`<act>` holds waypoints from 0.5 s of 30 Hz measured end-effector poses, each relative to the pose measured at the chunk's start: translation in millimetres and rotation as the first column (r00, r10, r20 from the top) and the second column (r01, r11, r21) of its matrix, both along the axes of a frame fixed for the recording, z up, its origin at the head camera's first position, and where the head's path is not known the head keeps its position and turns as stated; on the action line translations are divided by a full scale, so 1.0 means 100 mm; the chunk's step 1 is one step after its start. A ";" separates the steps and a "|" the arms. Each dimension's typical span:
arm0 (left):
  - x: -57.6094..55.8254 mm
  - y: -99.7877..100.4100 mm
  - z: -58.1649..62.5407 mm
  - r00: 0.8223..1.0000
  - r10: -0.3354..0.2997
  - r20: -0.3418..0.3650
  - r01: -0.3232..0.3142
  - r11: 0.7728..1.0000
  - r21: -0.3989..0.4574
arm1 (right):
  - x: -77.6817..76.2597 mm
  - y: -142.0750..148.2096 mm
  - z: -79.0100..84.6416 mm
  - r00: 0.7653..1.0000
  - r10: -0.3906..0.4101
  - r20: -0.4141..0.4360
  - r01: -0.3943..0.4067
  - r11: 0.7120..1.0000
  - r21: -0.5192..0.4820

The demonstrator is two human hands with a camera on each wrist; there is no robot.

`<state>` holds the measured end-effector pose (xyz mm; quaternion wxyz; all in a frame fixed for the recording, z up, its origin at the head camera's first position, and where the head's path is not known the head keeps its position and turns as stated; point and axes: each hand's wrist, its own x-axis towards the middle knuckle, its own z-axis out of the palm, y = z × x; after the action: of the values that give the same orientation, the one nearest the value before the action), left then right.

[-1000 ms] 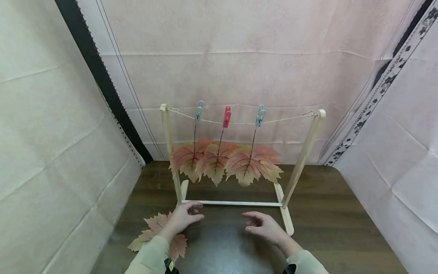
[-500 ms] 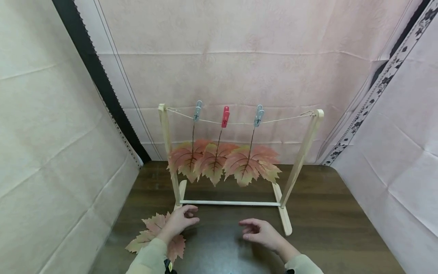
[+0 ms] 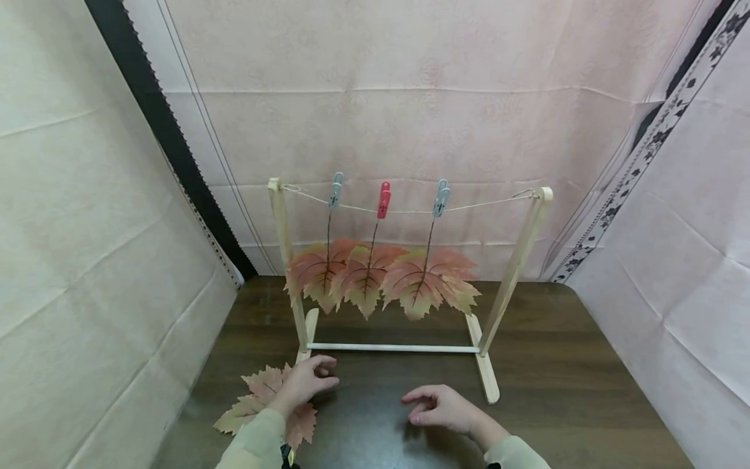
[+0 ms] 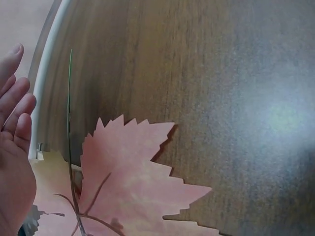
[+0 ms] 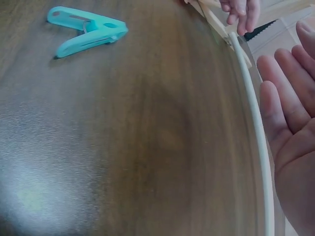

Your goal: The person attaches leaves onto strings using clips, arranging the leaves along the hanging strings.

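My left hand (image 3: 303, 385) is over a loose pink-and-yellow maple leaf (image 3: 241, 412) on the table, near the left foot of a small wooden drying rack (image 3: 521, 251). Its fingers are loosely bent around nothing; the leaf's thin stem (image 4: 69, 108) stands apart from the hand in the left wrist view. Right of centre, my right hand (image 3: 445, 412) hovers above the table with relaxed fingers and holds nothing. The right wrist view also shows a turquoise clothespin (image 5: 91, 30) lying on the wood. It cannot be made out in the head view.
Three maple leaves hang by their stems from the rack's string (image 3: 486, 204), under a blue clothespin (image 3: 335, 190), a red clothespin (image 3: 383, 200) and another blue clothespin (image 3: 441, 198). A white rod (image 3: 392, 348) joins the rack's feet. Cloth walls (image 3: 410, 130) surround the brown table (image 3: 562, 365).
My right hand has come down toward the front of the table and slightly left. My left hand has drawn back a little from the rack's foot. The hanging leaves stay in place.
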<state>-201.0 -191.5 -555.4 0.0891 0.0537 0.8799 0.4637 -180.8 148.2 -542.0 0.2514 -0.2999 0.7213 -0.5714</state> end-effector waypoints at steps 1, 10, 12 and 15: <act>0.00 0.00 0.00 1.000 0.000 0.000 0.000 1.000 0.001 | 0.01 -0.01 -0.01 1.000 0.010 0.008 -0.010 1.000 -0.002; 0.01 -0.02 -0.08 1.000 -0.018 0.001 0.018 1.000 0.009 | 0.08 -0.05 -0.16 0.983 0.125 0.135 -0.117 0.991 -0.063; 0.01 -0.02 -0.08 1.000 -0.015 -0.001 0.015 1.000 0.013 | 0.09 -0.07 -0.16 0.982 0.129 0.140 -0.122 0.991 -0.056; 0.03 -0.02 -0.08 1.000 -0.016 -0.001 0.016 1.000 0.012 | 0.10 -0.09 -0.16 0.978 0.143 0.151 -0.136 0.989 -0.054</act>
<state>-198.3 -193.3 -563.2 0.0922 0.0615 0.8767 0.4681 -170.9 139.6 -558.0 0.3393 -0.3101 0.6642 -0.5895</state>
